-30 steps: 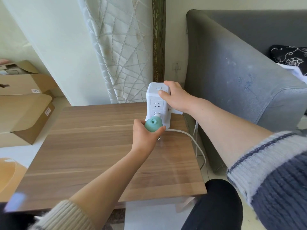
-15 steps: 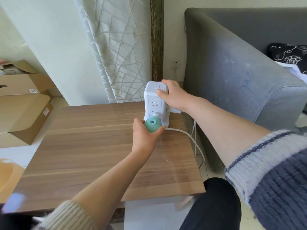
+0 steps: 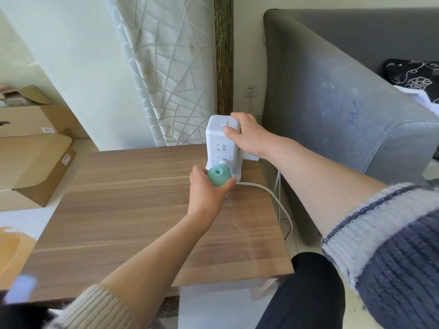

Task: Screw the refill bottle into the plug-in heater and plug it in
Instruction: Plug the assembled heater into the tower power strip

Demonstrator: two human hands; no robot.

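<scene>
Nearest the camera, bare wood of the tabletop (image 3: pixel 123 224) lies open in front of the socket tower, with free room for the forearms; its near edge stops above a dark-trousered knee.

Further in, the left hand (image 3: pixel 206 193) has its grip wrapped round the green plug-in heater (image 3: pixel 218 177), thumb and fingers closed on its round body, pressing it at the lowest outlet on the tower's front face. The refill bottle is hidden under the palm, so whether it is screwed home cannot be told. The white neck of the heater meets the outlet; whether the prongs are fully seated is unclear.

Beyond it, the right hand (image 3: pixel 247 136) has its grip clamped on the upper part of the white socket tower (image 3: pixel 221 146), steadying it. This looks like the plugging-in step; next calls for a straight push while the tower is braced.

The tower stands near the tabletop's far right corner, its cable (image 3: pixel 268 193) trailing over that edge, the grey sofa (image 3: pixel 344 96) close beside.
</scene>
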